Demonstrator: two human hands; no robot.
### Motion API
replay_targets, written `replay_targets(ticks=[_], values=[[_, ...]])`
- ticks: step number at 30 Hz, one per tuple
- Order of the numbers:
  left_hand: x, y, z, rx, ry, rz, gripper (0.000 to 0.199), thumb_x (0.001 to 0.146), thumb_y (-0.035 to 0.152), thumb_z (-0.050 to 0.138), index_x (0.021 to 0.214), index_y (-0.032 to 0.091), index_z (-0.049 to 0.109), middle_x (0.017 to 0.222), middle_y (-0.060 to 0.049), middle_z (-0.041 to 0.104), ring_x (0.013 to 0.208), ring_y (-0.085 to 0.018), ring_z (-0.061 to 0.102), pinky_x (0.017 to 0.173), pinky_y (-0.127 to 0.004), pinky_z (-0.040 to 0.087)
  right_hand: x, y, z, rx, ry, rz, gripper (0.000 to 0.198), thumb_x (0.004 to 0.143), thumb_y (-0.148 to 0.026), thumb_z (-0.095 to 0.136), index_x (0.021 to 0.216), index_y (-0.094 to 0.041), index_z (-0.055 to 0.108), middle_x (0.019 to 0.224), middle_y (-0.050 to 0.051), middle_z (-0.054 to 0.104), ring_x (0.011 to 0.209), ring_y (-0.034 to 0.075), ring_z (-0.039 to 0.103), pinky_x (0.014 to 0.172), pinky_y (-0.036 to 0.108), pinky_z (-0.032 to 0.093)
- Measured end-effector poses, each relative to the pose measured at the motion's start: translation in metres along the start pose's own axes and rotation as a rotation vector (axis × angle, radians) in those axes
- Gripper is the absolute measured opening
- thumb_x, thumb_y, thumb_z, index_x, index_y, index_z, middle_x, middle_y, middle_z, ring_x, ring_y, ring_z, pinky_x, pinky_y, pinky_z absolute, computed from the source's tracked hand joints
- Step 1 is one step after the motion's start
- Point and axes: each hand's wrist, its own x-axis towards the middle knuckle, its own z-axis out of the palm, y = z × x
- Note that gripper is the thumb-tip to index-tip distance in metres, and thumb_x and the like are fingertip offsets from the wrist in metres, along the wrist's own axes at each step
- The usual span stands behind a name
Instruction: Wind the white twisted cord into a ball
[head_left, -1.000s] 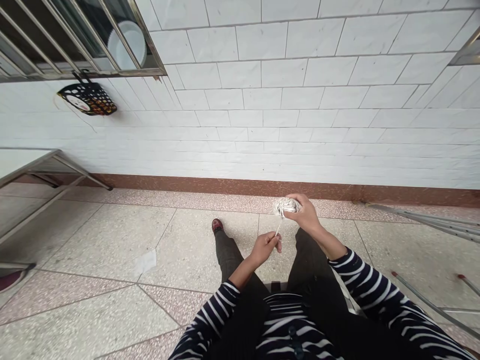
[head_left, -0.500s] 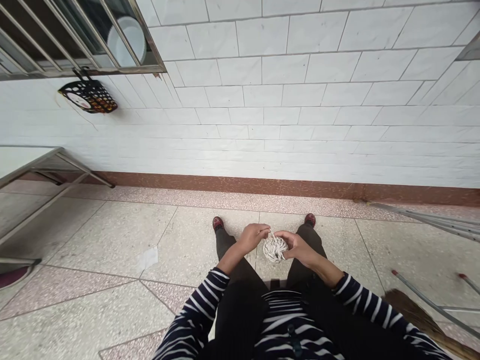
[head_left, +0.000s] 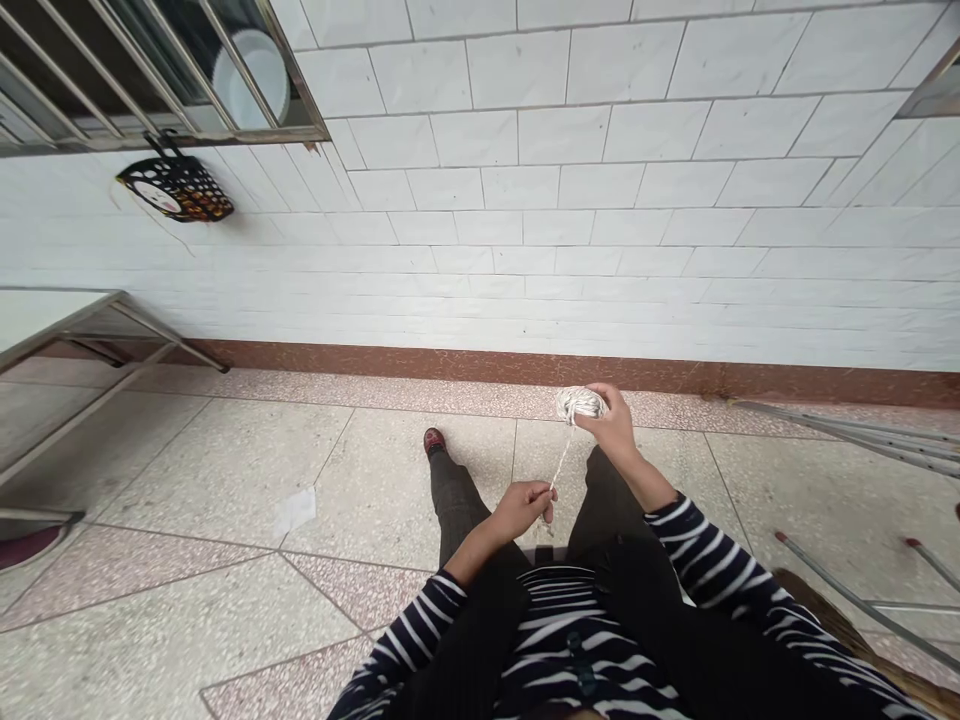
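A pale ball of cord (head_left: pixel 580 404) is gripped in my right hand (head_left: pixel 616 425), out in front of my right knee. From it a thin twisted strand of cord (head_left: pixel 562 460) runs down, looking taut, to my left hand (head_left: pixel 527 508). The left fingers pinch that strand over the gap between my legs. A short end of cord seems to hang just below the left fingers, though it is hard to make out.
A tiled wall (head_left: pixel 525 180) rises ahead. A metal-legged table (head_left: pixel 75 310) stands left, and a black dotted bag (head_left: pixel 180 185) hangs under the barred window. A piece of paper (head_left: pixel 296 510) lies on the floor. Metal poles with red ends (head_left: pixel 840 580) are at right.
My right hand has moved up and away with the ball, while my left hand has come down toward my body. A longer stretch of cord now spans between them.
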Motion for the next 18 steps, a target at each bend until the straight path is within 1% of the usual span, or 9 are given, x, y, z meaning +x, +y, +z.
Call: replay_targets(ticks=[2, 3, 5, 7, 9, 12, 13, 15, 18], values=[[-0.004, 0.015, -0.01, 0.132, -0.013, 0.026, 0.028, 0.097, 0.031, 0.052, 0.077, 0.018, 0.067, 0.069, 0.001, 0.071, 0.068, -0.013, 0.058, 0.075, -0.023, 0.044, 0.004, 0.011, 0.007, -0.086, -0.009, -0.013, 0.06, 0.052, -0.021, 0.082, 0.11, -0.022, 0.068, 0.131, 0.011, 0.061, 0.138, 0.037, 0.051, 0.126, 0.055, 0.039], [-0.005, 0.022, -0.018, 0.19, -0.006, 0.046, 0.03, 0.097, 0.03, 0.052, 0.072, 0.018, 0.064, 0.069, 0.001, 0.07, 0.069, -0.013, 0.058, 0.076, -0.023, 0.043, 0.001, 0.017, 0.009, -0.117, -0.047, 0.0, 0.056, 0.05, -0.019, 0.08, 0.105, -0.022, 0.07, 0.127, 0.01, 0.062, 0.136, 0.037, 0.052, 0.126, 0.056, 0.038], [-0.005, 0.034, -0.034, 0.298, 0.024, 0.084, 0.034, 0.097, 0.029, 0.052, 0.066, 0.018, 0.06, 0.07, 0.0, 0.069, 0.072, -0.013, 0.06, 0.076, -0.024, 0.042, -0.011, 0.029, 0.013, -0.151, -0.165, 0.055, 0.049, 0.046, -0.014, 0.076, 0.095, -0.022, 0.072, 0.115, 0.007, 0.063, 0.125, 0.035, 0.057, 0.123, 0.055, 0.04], [-0.003, 0.041, -0.05, 0.41, 0.061, 0.104, 0.034, 0.097, 0.029, 0.054, 0.065, 0.019, 0.058, 0.068, 0.0, 0.066, 0.072, -0.015, 0.058, 0.077, -0.026, 0.042, -0.029, 0.038, 0.016, -0.15, -0.323, 0.14, 0.046, 0.041, -0.01, 0.075, 0.086, -0.021, 0.074, 0.103, 0.004, 0.065, 0.113, 0.031, 0.06, 0.116, 0.051, 0.045], [0.001, 0.045, -0.062, 0.499, 0.074, 0.142, 0.034, 0.098, 0.028, 0.056, 0.065, 0.019, 0.057, 0.066, 0.0, 0.063, 0.071, -0.016, 0.056, 0.086, -0.028, 0.045, -0.048, 0.041, 0.017, -0.109, -0.498, 0.244, 0.044, 0.038, -0.008, 0.078, 0.081, -0.019, 0.074, 0.095, 0.003, 0.068, 0.102, 0.028, 0.063, 0.105, 0.045, 0.051], [0.006, 0.049, -0.072, 0.518, 0.039, 0.242, 0.035, 0.103, 0.032, 0.054, 0.071, 0.02, 0.062, 0.069, 0.0, 0.065, 0.073, -0.016, 0.056, 0.107, -0.034, 0.045, -0.064, 0.033, 0.014, 0.021, -0.688, 0.367, 0.045, 0.044, -0.016, 0.086, 0.088, -0.017, 0.076, 0.094, 0.005, 0.074, 0.093, 0.024, 0.067, 0.089, 0.037, 0.053], [0.008, 0.05, -0.073, 0.506, 0.037, 0.27, 0.037, 0.105, 0.035, 0.053, 0.073, 0.02, 0.064, 0.071, -0.001, 0.067, 0.075, -0.017, 0.057, 0.109, -0.035, 0.045, -0.066, 0.028, 0.011, 0.071, -0.716, 0.386, 0.047, 0.046, -0.02, 0.089, 0.092, -0.017, 0.077, 0.096, 0.005, 0.076, 0.094, 0.024, 0.068, 0.087, 0.035, 0.053], [0.013, 0.051, -0.074, 0.482, 0.068, 0.294, 0.039, 0.107, 0.039, 0.051, 0.076, 0.02, 0.067, 0.076, -0.003, 0.07, 0.081, -0.019, 0.061, 0.105, -0.034, 0.047, -0.065, 0.015, 0.005, 0.164, -0.726, 0.397, 0.052, 0.051, -0.025, 0.092, 0.1, -0.017, 0.077, 0.1, 0.006, 0.077, 0.094, 0.022, 0.069, 0.087, 0.033, 0.054], [0.022, 0.044, -0.072, 0.408, 0.125, 0.253, 0.037, 0.106, 0.041, 0.053, 0.083, 0.019, 0.072, 0.089, -0.006, 0.077, 0.091, -0.022, 0.068, 0.096, -0.032, 0.051, -0.058, -0.005, -0.005, 0.273, -0.661, 0.383, 0.055, 0.056, -0.028, 0.095, 0.107, -0.019, 0.076, 0.103, 0.006, 0.076, 0.089, 0.018, 0.069, 0.08, 0.029, 0.055]])
